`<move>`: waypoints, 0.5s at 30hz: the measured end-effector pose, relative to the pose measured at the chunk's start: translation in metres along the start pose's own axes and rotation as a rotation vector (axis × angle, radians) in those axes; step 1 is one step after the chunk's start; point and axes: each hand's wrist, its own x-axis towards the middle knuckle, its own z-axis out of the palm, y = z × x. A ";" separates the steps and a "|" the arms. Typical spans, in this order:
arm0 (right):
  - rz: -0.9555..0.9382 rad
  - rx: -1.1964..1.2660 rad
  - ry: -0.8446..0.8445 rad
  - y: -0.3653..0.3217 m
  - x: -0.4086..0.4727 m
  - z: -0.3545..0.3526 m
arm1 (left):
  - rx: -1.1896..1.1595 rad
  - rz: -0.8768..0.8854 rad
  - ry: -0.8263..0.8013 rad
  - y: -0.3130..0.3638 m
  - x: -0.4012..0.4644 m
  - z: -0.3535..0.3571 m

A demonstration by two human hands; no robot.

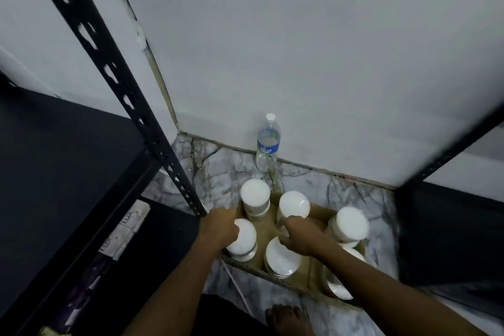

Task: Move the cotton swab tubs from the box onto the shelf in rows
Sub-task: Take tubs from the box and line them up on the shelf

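I see tubs with plain white lids, 6 lids showing. Box brown cardboard. Floor white-grey marble pattern, dark veins. Shelf matte black, upright post black with punched slots. Wall flat pale grey. Bottle clear, white cap, blue label with white lettering. I can't read colours on printed packet beyond whitish, blurred.
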 end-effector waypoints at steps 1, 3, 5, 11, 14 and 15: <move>-0.016 -0.011 0.003 0.002 0.003 0.008 | 0.004 -0.012 -0.024 0.000 0.004 0.009; -0.059 -0.014 0.049 0.007 0.008 0.026 | -0.039 -0.015 -0.034 -0.001 0.016 0.033; -0.050 0.038 0.079 0.010 0.006 0.048 | -0.082 -0.013 -0.054 0.001 0.024 0.058; -0.034 0.147 0.094 0.014 -0.015 0.095 | -0.069 -0.073 0.001 0.022 0.029 0.104; -0.036 0.133 0.085 0.017 -0.015 0.101 | -0.115 -0.069 0.068 0.024 0.023 0.107; -0.033 0.135 0.087 0.018 -0.014 0.101 | -0.171 -0.070 0.067 0.024 0.020 0.106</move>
